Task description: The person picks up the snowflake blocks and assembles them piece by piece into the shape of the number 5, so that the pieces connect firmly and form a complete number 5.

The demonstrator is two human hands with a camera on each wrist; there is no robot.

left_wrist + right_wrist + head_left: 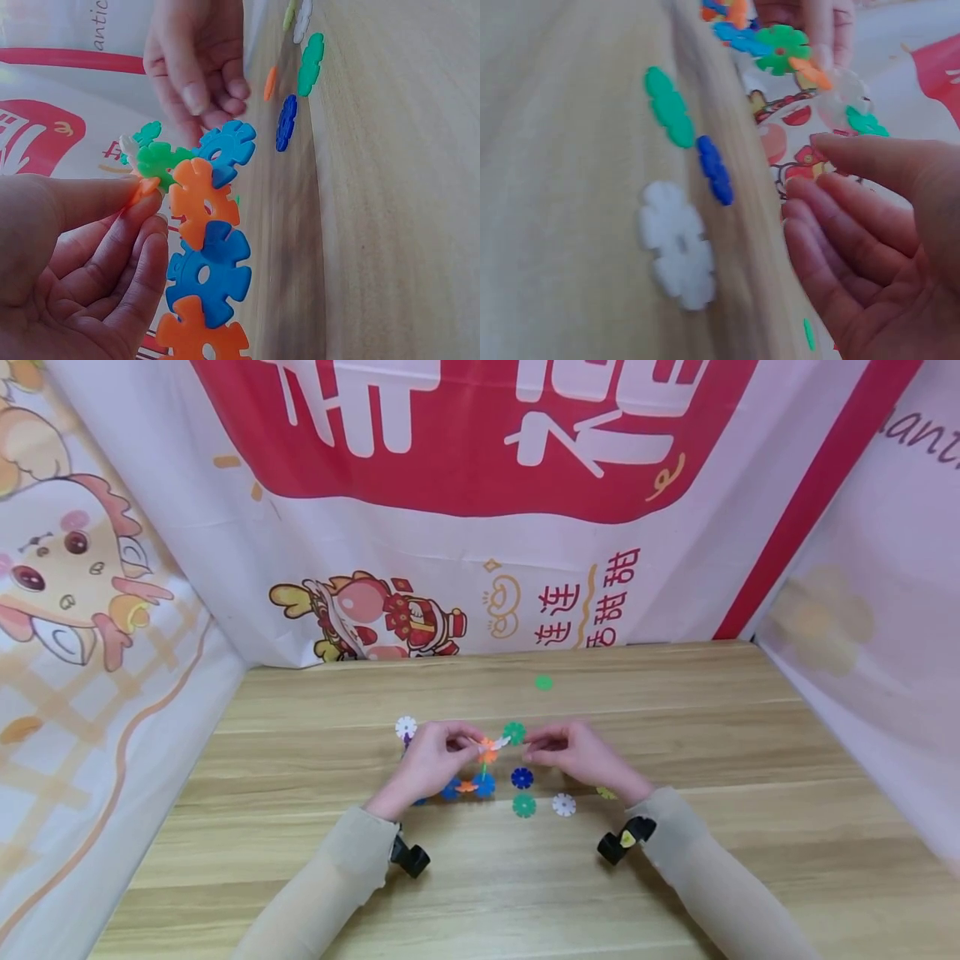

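Observation:
My left hand [437, 758] pinches an orange snowflake disc [144, 190] between thumb and fingers. That disc belongs to a linked chain of slotted plastic discs: a white one and a green end disc [514, 732] follow it to the right. On its other side come a light green disc [162, 160], a blue disc [208, 274] and more orange and blue ones. Just right of the green end disc is my right hand [576, 752], its fingers bent loosely and nothing held, as the right wrist view shows. Part of the chain is hidden behind my left hand.
Loose discs lie on the wooden table [525, 893]: dark blue [522, 777], green [524, 806], white [564, 804] and yellow-green [606, 792], partly under the right wrist. Another green disc [543, 682] lies farther back. Printed cloth [480, 552] hangs behind the table.

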